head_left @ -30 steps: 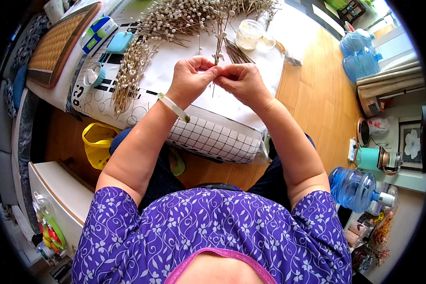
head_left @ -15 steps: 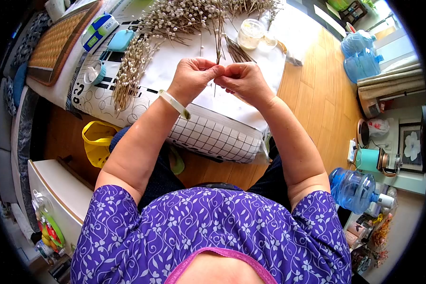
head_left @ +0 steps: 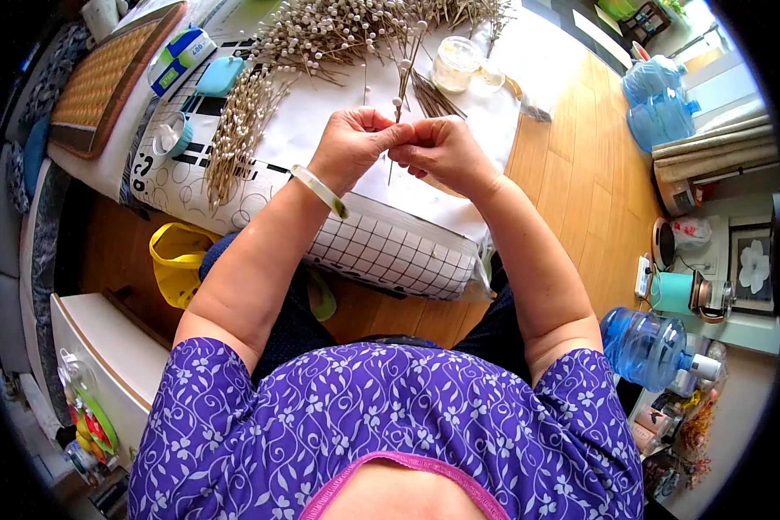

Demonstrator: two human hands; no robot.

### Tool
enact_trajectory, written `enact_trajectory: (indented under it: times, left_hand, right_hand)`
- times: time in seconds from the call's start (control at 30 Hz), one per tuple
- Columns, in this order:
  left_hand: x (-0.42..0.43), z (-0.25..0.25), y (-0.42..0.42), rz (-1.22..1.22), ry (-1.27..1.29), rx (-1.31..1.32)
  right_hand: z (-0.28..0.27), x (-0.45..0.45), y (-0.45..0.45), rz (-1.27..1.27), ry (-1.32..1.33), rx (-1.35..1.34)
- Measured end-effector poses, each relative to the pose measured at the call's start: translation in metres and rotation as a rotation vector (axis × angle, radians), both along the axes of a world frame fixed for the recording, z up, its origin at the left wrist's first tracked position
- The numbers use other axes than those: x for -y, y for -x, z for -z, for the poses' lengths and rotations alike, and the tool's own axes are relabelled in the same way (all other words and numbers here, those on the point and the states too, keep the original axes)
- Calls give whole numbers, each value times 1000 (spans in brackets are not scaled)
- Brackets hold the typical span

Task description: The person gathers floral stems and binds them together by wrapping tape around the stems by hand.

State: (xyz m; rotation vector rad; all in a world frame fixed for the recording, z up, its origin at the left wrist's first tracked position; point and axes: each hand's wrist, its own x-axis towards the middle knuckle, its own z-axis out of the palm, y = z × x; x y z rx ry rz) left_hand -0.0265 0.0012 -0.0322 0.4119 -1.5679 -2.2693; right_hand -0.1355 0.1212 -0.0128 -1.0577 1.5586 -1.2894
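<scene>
Both hands meet above the near part of the white-covered table. My left hand (head_left: 354, 149) is closed in a pinch on a thin upright dried stem (head_left: 403, 80) with small white buds. The closed fingers of my right hand (head_left: 446, 154) pinch the same stem from the other side; its lower tip pokes out below them. Behind the hands lie a large heap of budded stems (head_left: 321, 35) and a small bunch of bare brown sticks (head_left: 435, 97). A smaller bundle of white-budded stems (head_left: 238, 130) rests to the left.
An open clear jar (head_left: 457, 62) stands at the back right of the table. At the left are a light blue case (head_left: 220, 76), a blue-rimmed cup (head_left: 173, 136) and a green-and-blue packet (head_left: 183, 61). A yellow basket (head_left: 178, 269) is below the table's left side.
The stem between my fingers has turned and shifted slightly, with its buds now facing differently. My hands stay together in nearly the same place.
</scene>
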Motion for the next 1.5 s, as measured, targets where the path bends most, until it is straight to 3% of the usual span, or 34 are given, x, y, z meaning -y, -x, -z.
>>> enact_trajectory:
  times: [0.5, 0.57, 0.8, 1.03, 1.23, 1.43, 1.5]
  left_hand:
    - [-2, 5, 0, 17, 212, -30]
    - [1, 0, -2, -9, 280, 77]
    - [7, 3, 0, -14, 184, 55]
    - [-1, -4, 0, 45, 99, -49]
    - [9, -2, -3, 46, 259, 44]
    - [14, -3, -3, 141, 208, 33]
    - [12, -9, -4, 132, 79, -9]
  right_hand:
    - [11, 1, 1, 118, 89, -159]
    - [9, 1, 3, 120, -45, -270]
    - [15, 5, -2, 94, 163, -197]
    - [14, 1, 4, 41, 89, -213]
    - [5, -3, 0, 18, -18, -112]
    - [1, -2, -3, -19, -38, -84]
    - [-2, -2, -2, -18, -82, -109]
